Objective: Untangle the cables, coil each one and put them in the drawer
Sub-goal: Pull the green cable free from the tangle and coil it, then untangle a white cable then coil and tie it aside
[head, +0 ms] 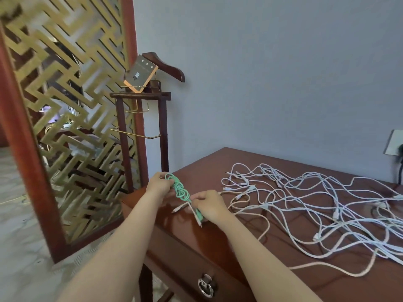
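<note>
A green cable (181, 191) is bunched into a long coil above the left corner of the brown wooden table (272, 258). My left hand (158, 184) grips the coil's upper end. My right hand (209, 205) pinches its lower end, where white plug ends (197, 215) stick out. A big tangle of white cables (322, 205) spreads over the table to the right, with a pinkish cable (263, 219) looping along its near side. The drawer (185, 271) in the table front is closed, with a metal ring handle (205, 285).
A dark wooden valet stand (144, 118) with brass rails stands left of the table by the grey wall. A gold lattice screen (65, 105) in a red frame fills the left. A wall socket (394, 144) with a black plug is at the far right.
</note>
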The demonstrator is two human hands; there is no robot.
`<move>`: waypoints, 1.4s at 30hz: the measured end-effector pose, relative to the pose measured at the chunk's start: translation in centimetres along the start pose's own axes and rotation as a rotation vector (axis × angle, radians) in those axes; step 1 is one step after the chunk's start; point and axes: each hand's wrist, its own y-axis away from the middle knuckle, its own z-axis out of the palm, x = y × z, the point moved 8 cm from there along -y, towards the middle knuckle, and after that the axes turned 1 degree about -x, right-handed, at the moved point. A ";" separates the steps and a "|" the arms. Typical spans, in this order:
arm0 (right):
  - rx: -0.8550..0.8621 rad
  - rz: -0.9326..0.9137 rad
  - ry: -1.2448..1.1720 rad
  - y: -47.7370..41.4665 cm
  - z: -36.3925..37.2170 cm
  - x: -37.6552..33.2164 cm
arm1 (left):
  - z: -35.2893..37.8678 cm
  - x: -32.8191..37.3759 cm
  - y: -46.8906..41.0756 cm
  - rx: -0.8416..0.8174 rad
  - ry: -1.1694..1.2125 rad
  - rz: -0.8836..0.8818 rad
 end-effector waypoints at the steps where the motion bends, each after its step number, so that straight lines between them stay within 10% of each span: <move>1: -0.020 -0.002 0.016 0.0 0.4 0.1 | -0.2 -0.4 0.0 0.014 0.013 -0.026; 17: 0.307 -0.130 0.412 0.7 -2.5 -1.4 | 0.0 -0.9 1.2 0.142 -0.561 0.015; 30: 0.178 0.095 0.945 2.1 -5.7 0.8 | -0.5 0.1 2.1 0.207 -0.717 0.023; 42: 0.400 0.170 0.818 3.0 -10.5 0.4 | -0.3 0.5 3.0 0.213 -0.779 0.015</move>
